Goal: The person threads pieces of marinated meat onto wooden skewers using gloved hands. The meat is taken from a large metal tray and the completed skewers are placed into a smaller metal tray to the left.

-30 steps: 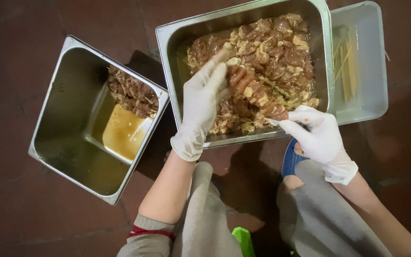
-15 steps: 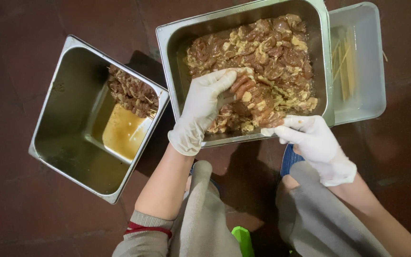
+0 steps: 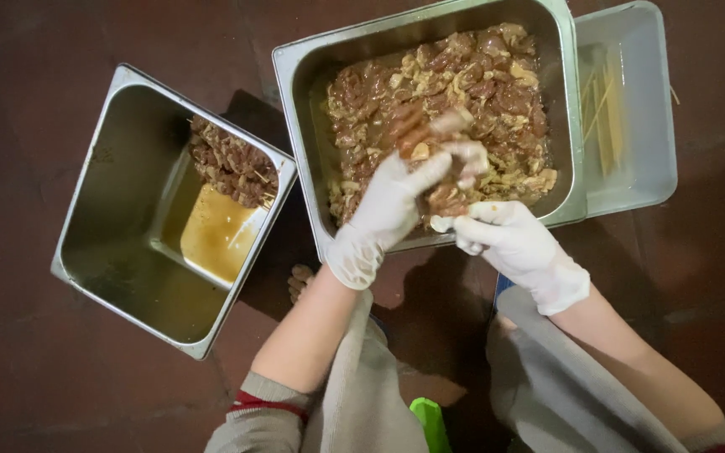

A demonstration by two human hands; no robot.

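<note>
We see the big meat pan [image 3: 295, 101] still nearly full, so most threading seems left; left of it, a second pan [image 3: 119, 201] holds only a few finished skewers [image 3: 232, 164]. Above the big pan, our left hand [image 3: 388, 205] and right hand [image 3: 509, 243] pinch one meat skewer [image 3: 430, 138].

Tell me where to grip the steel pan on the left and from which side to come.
Grip the left steel pan by its flat, outward-turned rim, probably on the two long sides, coming from above with fingers hooking under the lip. It sits tilted on the floor with brown liquid and skewered meat pooled at one end, so lift level.
</note>
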